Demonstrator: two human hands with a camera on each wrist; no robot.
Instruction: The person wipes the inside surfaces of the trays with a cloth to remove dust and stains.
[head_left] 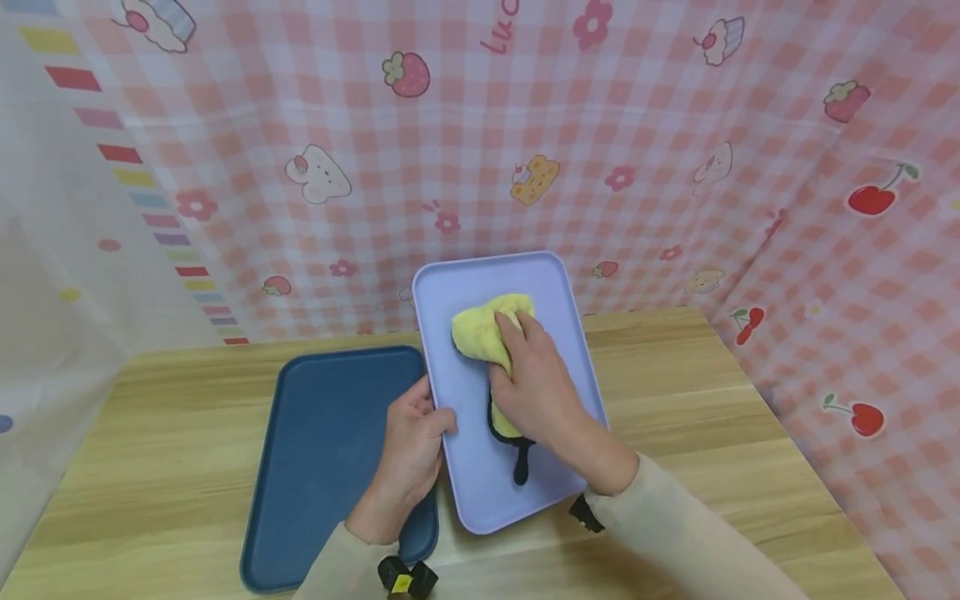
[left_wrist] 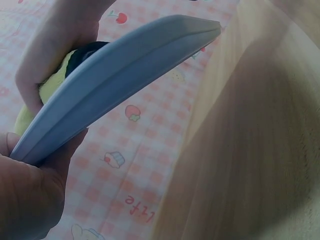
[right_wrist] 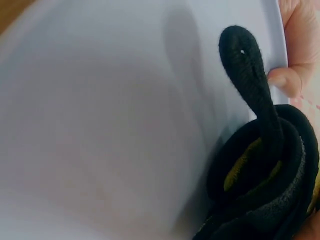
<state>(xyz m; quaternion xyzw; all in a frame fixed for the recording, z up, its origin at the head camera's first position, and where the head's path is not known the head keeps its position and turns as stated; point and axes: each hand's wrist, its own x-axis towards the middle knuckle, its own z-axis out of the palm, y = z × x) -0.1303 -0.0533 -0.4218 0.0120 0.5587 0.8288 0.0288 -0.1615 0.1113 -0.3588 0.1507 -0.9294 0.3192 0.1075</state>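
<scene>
A lavender tray (head_left: 465, 467) is held tilted up off the table in the head view. My left hand (head_left: 411, 442) grips its left edge, thumb on the inner face and fingers behind. My right hand (head_left: 536, 383) holds a bunched yellow cloth (head_left: 480, 332) against the tray's inside, a little above its middle. The cloth has a dark underside and a black hanging loop (head_left: 521, 465); in the right wrist view the loop (right_wrist: 245, 65) sticks out over the tray's surface. From the left wrist view the tray (left_wrist: 115, 75) shows edge-on, with part of the cloth hidden behind it.
A dark blue tray (head_left: 322, 450) lies flat on the wooden table (head_left: 675, 400), left of the lavender one and partly under my left forearm. A pink checked curtain (head_left: 480, 150) hangs behind the table and along its right side.
</scene>
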